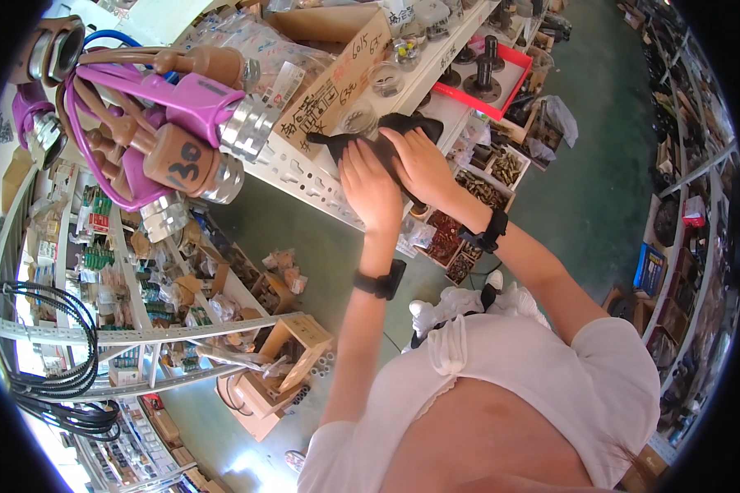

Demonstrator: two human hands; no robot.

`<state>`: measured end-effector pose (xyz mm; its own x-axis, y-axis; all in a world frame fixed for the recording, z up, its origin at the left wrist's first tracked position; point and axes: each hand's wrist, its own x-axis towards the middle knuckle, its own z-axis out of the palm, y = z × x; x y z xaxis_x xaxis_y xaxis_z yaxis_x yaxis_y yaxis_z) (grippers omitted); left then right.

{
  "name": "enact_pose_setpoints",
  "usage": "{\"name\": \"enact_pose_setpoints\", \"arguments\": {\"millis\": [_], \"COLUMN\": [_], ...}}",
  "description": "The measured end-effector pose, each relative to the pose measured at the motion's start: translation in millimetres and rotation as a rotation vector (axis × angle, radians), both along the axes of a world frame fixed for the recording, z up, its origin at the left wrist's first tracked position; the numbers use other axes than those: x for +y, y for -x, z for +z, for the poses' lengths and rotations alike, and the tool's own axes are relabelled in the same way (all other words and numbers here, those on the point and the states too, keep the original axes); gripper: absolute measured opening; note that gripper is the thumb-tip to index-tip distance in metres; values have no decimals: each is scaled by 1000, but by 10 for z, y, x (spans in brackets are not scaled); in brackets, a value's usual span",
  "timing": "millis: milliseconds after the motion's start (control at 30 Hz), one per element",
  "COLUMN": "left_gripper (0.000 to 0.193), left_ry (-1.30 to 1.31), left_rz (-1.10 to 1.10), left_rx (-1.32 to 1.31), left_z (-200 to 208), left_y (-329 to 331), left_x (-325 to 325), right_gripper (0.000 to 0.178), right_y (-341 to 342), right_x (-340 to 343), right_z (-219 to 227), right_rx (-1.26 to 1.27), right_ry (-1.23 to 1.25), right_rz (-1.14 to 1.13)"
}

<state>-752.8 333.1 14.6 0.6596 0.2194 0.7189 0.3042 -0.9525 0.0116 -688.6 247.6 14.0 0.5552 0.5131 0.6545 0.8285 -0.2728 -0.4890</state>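
A dark, crumpled black cloth [404,122] lies at the edge of a white metal shelf [300,182], with its ends sticking out past my fingers on both sides. My left hand [370,187] presses its bent fingers onto the cloth's left part. Close beside it, my right hand [426,168] grips the right part, its fingers pointing up and left. The underside of the cloth and the fingertips are hidden. Just behind stands a cardboard box [337,90] with handwriting on its front. Clear round plastic lids or tubs [385,80] sit right of the box.
Metal couplings with purple levers [193,99] hang at upper left. A red tray [492,110] with black flanged parts stands to the right, above bins of small fittings [481,191]. Coiled black hoses or belts [53,361] hang at left. Loaded shelving [674,271] lines the right side.
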Motion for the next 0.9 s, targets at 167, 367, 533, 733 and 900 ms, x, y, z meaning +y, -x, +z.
{"name": "enact_pose_setpoints", "arguments": {"millis": [167,367,533,733,900], "left_gripper": [33,32,34,35,30], "left_ry": [-51,59,88,137,79], "left_rz": [-19,-93,-142,-104,-55], "left_rx": [-72,-33,-43,-70,-83], "left_z": [-23,13,-14,47,-31], "left_y": [-132,-50,133,371,386], "left_x": [124,193,104,-29,-91], "right_gripper": [49,24,24,29,28], "right_y": [-142,-227,-131,-8,16], "right_x": [88,93,-4,-5,33], "right_z": [126,201,215,264,303], "right_rx": [6,16,-8,18,65], "right_ry": [-78,-90,-46,60,89], "right_rz": [-19,-32,56,281,271]}}
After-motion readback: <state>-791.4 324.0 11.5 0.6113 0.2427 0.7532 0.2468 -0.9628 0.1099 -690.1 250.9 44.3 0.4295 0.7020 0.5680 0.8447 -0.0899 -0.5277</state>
